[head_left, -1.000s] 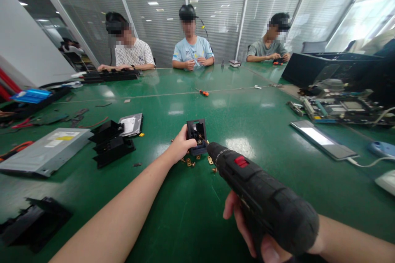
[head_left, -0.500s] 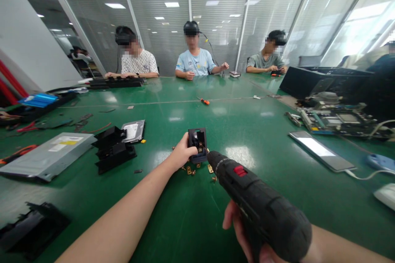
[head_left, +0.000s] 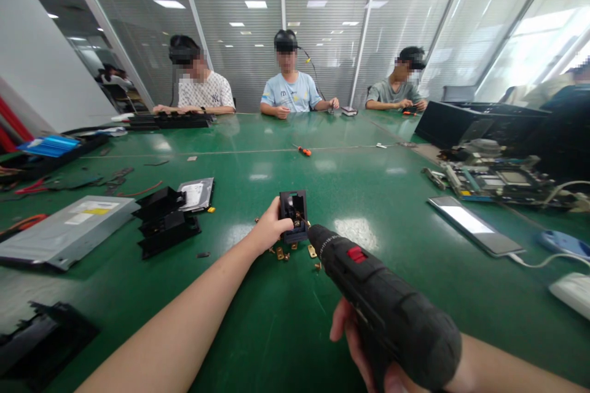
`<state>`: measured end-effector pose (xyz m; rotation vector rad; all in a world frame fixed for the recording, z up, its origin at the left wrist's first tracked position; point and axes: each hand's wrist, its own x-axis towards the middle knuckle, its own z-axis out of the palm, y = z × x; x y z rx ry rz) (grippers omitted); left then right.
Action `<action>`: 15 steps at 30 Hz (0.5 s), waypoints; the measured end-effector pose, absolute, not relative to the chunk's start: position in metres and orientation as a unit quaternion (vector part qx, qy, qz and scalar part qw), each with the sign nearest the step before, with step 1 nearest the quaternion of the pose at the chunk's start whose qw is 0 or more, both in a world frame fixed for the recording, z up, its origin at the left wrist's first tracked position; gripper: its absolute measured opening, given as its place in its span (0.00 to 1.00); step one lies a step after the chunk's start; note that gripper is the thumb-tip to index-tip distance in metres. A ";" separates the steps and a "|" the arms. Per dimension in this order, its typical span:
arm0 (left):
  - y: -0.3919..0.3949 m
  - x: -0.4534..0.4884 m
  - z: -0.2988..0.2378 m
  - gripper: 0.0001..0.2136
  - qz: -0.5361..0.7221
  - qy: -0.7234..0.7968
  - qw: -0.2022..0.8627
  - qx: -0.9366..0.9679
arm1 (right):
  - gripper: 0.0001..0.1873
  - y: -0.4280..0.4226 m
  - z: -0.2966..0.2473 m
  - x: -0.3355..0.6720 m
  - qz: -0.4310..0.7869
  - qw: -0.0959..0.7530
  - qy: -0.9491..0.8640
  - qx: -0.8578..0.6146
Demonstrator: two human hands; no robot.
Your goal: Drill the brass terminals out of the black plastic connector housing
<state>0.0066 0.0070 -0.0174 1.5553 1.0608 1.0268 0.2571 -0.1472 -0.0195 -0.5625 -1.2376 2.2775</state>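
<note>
My left hand grips a small black plastic housing and holds it upright on the green table. Brass-coloured metal parts show inside the housing. My right hand is wrapped round the grip of a black cordless drill with a red switch. The drill's tip points into the housing. Several small brass pieces lie loose on the table under the housing.
Black plastic covers, a hard drive and a grey optical drive lie to the left. A circuit board, a phone and a computer case are on the right. An orange screwdriver lies mid-table. Three people sit opposite.
The view has tilted slightly, so everything sits a little lower than a second ago. Both hands, the housing and the drill keep their places relative to one another. The middle person opposite reached sideways.
</note>
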 end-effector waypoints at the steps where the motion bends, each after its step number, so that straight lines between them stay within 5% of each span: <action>1: 0.007 0.007 -0.017 0.26 0.420 0.434 0.480 0.636 | 0.46 -0.147 -0.021 0.258 0.832 0.241 -0.456 -0.204; 15: 0.012 0.006 -0.025 0.27 0.413 0.437 0.495 0.627 | 0.42 -0.149 -0.004 0.260 0.807 0.232 -0.490 -0.233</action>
